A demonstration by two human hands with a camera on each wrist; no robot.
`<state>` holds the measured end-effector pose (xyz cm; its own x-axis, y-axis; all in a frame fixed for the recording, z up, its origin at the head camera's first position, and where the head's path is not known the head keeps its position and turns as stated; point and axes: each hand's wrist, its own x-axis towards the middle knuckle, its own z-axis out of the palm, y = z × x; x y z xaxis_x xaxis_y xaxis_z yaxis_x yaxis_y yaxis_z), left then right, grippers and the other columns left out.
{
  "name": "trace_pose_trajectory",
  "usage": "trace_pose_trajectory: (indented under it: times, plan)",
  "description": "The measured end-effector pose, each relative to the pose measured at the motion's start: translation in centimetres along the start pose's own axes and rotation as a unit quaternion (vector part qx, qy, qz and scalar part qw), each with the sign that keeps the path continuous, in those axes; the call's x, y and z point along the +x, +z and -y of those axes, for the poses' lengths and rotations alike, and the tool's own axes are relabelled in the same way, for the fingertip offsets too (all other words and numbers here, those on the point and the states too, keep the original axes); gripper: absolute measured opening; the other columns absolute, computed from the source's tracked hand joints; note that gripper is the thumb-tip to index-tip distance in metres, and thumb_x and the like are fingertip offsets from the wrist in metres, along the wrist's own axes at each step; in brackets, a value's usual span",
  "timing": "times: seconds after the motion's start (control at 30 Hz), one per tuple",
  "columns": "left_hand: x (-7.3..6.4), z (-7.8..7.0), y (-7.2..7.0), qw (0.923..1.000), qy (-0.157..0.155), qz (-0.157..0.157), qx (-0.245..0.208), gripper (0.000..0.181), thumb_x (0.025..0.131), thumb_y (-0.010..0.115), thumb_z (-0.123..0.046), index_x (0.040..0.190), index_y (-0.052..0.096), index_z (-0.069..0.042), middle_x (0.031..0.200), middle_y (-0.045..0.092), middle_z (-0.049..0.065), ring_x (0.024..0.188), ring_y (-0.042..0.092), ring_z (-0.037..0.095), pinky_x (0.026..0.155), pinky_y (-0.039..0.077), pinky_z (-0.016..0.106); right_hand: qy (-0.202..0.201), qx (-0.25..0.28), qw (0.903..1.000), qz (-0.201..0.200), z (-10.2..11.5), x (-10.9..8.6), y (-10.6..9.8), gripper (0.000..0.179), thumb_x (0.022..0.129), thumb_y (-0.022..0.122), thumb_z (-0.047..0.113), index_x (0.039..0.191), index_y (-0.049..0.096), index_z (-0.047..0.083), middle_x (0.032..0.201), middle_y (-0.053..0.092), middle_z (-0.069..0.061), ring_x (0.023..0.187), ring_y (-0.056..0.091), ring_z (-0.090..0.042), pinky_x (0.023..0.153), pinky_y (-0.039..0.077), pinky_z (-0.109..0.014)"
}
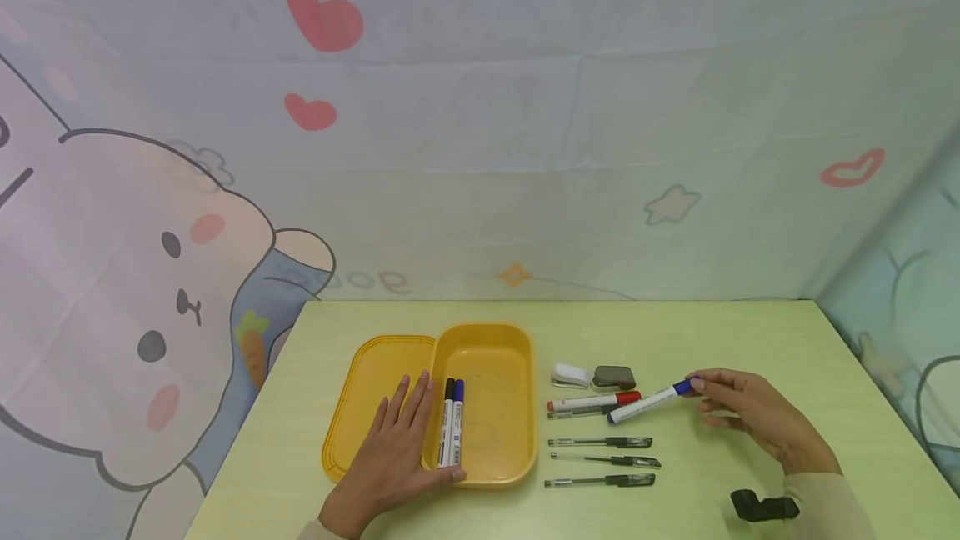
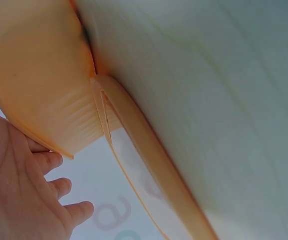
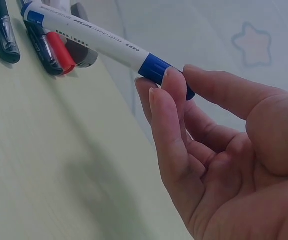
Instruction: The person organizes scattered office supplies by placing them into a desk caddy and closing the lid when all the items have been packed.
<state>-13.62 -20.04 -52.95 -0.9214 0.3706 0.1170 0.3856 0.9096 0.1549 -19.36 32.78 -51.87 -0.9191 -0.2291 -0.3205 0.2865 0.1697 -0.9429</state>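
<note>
My right hand [image 1: 757, 415] pinches a white marker with a blue cap [image 1: 651, 402] by its capped end, thumb against fingers, as the right wrist view shows closely. The marker's other end points left, over the pens. My left hand [image 1: 393, 448] lies with straight, spread fingers along the left rim of a yellow plastic box [image 1: 498, 407]. Inside that box, at its left side, a black-capped marker [image 1: 446, 433] and a blue-capped marker [image 1: 458, 432] lie side by side. In the left wrist view, fingers curve past the rim of the box [image 2: 39, 85].
Left of the box lies its yellow lid [image 1: 371, 386], partly under the left hand. To the right are a white stapler [image 1: 570, 374], a dark grey stapler [image 1: 615, 377], a red-capped marker [image 1: 588, 402] and several black pens [image 1: 600, 442]. A printed curtain [image 1: 480, 190] hangs behind the table.
</note>
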Motion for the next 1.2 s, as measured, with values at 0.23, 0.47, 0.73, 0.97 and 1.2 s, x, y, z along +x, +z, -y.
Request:
trace_pose_trajectory:
  times: [0.23,0.47,0.73,0.97,1.2]
  plan:
    - [0.0,0.0,0.0,1.0,0.001,-0.006,-0.002,0.122,0.079,0.056,-0.085,0.162,0.019,-0.004,0.171,0.014,0.009,0.156,0.014,0.035,0.121,0.024,0.06,-0.014,-0.004,0.9999,0.005,0.4,0.1,-0.1,0.029,0.104,0.061,0.028,0.122,0.069,0.008,0.104,0.071,0.001,0.089,0.067,-0.013,0.083,0.061,-0.031]
    - [-0.1,-0.1,-0.2,0.9998,0.011,-0.013,-0.007,0.122,0.079,0.053,-0.087,0.162,0.022,-0.003,0.17,0.016,0.01,0.156,0.016,0.036,0.119,0.026,0.061,-0.011,-0.021,0.9997,-0.007,0.8,0.3,0.2,0.04,0.102,0.062,0.034,0.128,0.063,0.002,0.107,0.068,-0.001,0.091,0.066,-0.014,0.084,0.061,-0.032]
    - [0.0,-0.1,-0.2,0.9999,0.01,-0.008,-0.005,0.122,0.079,0.052,-0.087,0.162,0.021,-0.003,0.17,0.017,0.011,0.156,0.017,0.037,0.119,0.026,0.061,-0.022,-0.03,0.9993,0.001,1.4,0.4,0.5,0.042,0.104,0.06,0.033,0.129,0.061,-0.001,0.108,0.068,0.0,0.092,0.066,-0.016,0.084,0.061,-0.033]
    - [0.0,-0.1,-0.3,0.9999,0.008,-0.008,0.001,0.122,0.079,0.052,-0.088,0.162,0.02,-0.003,0.17,0.016,0.011,0.156,0.015,0.036,0.12,0.026,0.061,-0.029,-0.035,0.999,0.002,2.0,0.7,0.8,0.046,0.105,0.058,0.032,0.132,0.058,-0.005,0.107,0.067,-0.002,0.09,0.066,-0.014,0.082,0.061,-0.032]
    - [0.0,-0.1,-0.2,0.9999,0.007,-0.005,0.006,0.122,0.079,0.051,-0.088,0.162,0.02,-0.004,0.17,0.015,0.01,0.156,0.015,0.036,0.12,0.025,0.06,-0.043,-0.041,0.9982,0.013,2.6,1.1,1.2,0.046,0.105,0.057,0.033,0.13,0.057,-0.005,0.108,0.069,-0.002,0.089,0.066,-0.015,0.082,0.061,-0.033]
